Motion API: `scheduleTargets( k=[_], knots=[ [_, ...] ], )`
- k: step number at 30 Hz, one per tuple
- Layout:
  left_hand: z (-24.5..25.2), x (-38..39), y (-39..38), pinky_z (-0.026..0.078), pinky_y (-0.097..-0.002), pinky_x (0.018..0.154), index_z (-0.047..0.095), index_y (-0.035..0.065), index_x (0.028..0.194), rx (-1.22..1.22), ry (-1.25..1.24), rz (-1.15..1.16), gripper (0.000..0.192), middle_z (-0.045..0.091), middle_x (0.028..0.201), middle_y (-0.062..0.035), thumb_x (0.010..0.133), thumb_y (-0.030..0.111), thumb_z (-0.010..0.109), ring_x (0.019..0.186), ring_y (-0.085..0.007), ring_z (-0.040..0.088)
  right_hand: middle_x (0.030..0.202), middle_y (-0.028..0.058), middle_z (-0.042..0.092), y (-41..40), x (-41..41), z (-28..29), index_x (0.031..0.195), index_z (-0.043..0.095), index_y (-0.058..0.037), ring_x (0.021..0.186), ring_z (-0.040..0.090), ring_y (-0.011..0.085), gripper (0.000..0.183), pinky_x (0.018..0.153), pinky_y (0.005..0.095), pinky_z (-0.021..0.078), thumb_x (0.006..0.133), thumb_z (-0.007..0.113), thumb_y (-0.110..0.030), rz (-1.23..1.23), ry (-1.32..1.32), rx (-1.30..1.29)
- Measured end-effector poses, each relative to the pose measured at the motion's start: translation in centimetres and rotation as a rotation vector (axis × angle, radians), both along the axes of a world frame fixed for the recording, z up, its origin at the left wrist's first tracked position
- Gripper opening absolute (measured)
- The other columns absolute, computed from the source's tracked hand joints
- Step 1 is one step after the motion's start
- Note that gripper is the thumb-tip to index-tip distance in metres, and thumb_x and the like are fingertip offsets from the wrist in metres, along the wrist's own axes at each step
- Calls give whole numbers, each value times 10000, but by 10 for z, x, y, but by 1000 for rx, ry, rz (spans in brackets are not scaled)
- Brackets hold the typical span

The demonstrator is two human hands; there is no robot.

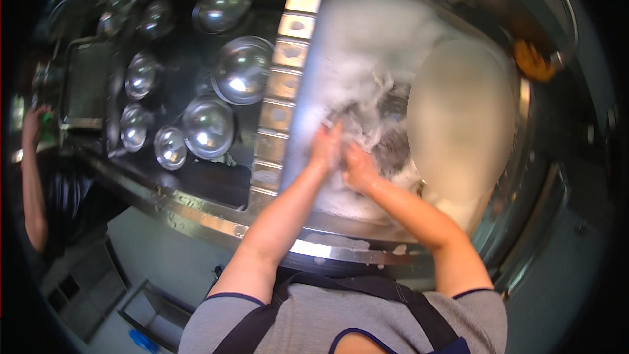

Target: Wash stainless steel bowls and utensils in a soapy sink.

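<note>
Foamy water (pixel 373 29) fills a metal sink basin before me. My left hand (pixel 327 146) is at the surface of the suds, its fingers pointing away from me. Close to its right, my right hand (pixel 360 167) is partly curled and wet. Blur and foam hide whether either hand holds something. Just beyond and to the right of the hands, dark, churned water (pixel 393 142) shows through the foam. A large blurred beige oval (pixel 462 118) covers the right side of the basin; what it is cannot be told.
Left of a metal divider (pixel 277 114), several shiny round metal bowls or lids (pixel 243 70) lie in a dark basin. A rectangular tray (pixel 87 83) stands farther left. Another person's arm (pixel 33 177) shows at the far left. An orange-brown object (pixel 533 61) lies by a curved hose (pixel 570 10).
</note>
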State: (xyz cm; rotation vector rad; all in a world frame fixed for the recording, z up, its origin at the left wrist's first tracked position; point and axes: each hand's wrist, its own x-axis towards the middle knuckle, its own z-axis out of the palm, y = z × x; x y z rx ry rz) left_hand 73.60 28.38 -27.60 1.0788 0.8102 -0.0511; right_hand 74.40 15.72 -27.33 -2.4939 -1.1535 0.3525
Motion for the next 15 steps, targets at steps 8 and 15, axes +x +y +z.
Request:
scheduleTargets(
  k=[8, 15],
  knots=[
    [-1, 10, -22, 368, -291, 879, 301, -29, 1274, 187, -12, 166, 589, 486, 1154, -145, 833, 271, 551, 1047, -193, 451, 1076, 156, 561, 2, 35, 25, 1016, 565, -92, 1025, 518, 285, 315, 870, 423, 397, 715, 520, -173, -44, 293, -144],
    [35, 9, -2, 333, -302, 922, 287, -46, 1280, 76, -98, -3, 565, 439, 1213, -165, 843, 214, 533, 1101, -217, 421, 1113, 126, 540, -9, 53, 45, 1103, 526, -163, 1018, 527, 258, 408, 895, 417, 378, 695, 546, -167, 347, 223, -697]
  ],
)
